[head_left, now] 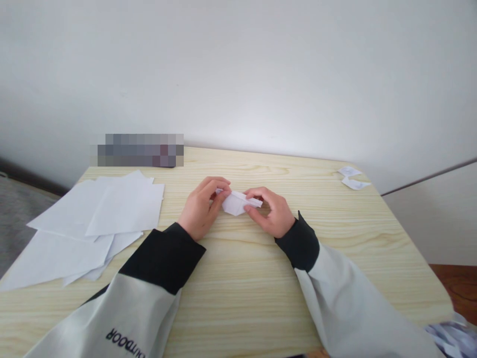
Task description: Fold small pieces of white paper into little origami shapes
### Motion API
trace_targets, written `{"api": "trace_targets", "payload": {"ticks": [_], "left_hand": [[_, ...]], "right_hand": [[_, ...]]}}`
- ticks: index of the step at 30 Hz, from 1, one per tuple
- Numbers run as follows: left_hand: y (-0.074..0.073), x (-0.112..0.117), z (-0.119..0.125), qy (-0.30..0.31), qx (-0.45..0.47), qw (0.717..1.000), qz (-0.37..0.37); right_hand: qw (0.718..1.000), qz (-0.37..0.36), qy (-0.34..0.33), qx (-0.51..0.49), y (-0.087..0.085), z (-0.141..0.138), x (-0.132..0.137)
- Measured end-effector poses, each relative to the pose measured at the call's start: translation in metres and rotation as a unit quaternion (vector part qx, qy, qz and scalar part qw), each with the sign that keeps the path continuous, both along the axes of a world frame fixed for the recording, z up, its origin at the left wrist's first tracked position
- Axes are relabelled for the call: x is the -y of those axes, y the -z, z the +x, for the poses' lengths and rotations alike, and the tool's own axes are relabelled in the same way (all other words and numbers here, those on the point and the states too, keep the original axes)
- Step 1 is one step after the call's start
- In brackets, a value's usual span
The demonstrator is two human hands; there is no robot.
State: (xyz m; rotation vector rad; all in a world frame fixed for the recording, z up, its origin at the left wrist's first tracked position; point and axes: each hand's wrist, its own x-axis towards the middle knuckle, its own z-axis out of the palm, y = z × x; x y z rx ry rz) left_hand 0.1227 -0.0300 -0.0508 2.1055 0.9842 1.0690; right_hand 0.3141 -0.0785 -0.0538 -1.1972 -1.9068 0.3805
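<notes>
A small piece of folded white paper point(234, 204) is held just above or on the table between both my hands, near the middle of the view. My left hand point(203, 205) pinches its left end, thumb and fingers closed on it. At the right end, my right hand point(271, 211) grips the same paper between thumb and index finger. Creases and a folded strip along the top edge show on the paper. The fingertips hide both of its ends.
Loose white sheets point(126, 209) overlap on the left of the wooden table point(231, 298). A blurred-out dark object point(139, 150) lies at the back left by the wall. Two small folded papers point(354, 184) rest at the back right. Crumpled paper point(452, 338) shows at the lower right.
</notes>
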Motion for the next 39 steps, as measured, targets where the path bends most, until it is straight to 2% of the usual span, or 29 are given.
{"api": "trace_targets", "payload": {"ticks": [4,11,18,24,34,39], "left_hand": [[0.001,0.000,0.002,0.030,0.078,0.990,-0.109],[-0.010,0.002,0.000,0.071,0.099,0.958,-0.260],[-0.014,0.003,-0.003,0.126,0.090,0.940,-0.303],[-0.016,0.006,-0.002,0.122,0.106,0.933,-0.322],[-0.016,0.004,-0.002,0.095,0.083,0.950,-0.285],[-0.011,0.003,0.000,0.103,0.117,0.931,-0.329]], "right_hand": [[0.999,-0.032,0.010,-0.022,-0.003,0.000,0.001],[0.998,-0.039,-0.005,-0.054,-0.004,0.005,0.001],[0.991,-0.055,-0.025,-0.118,0.003,0.009,0.000],[0.992,-0.047,-0.055,-0.100,0.000,0.011,0.000],[0.995,-0.009,-0.062,-0.078,-0.008,0.010,0.002],[0.995,-0.003,-0.049,-0.081,-0.006,0.007,0.002]]}}
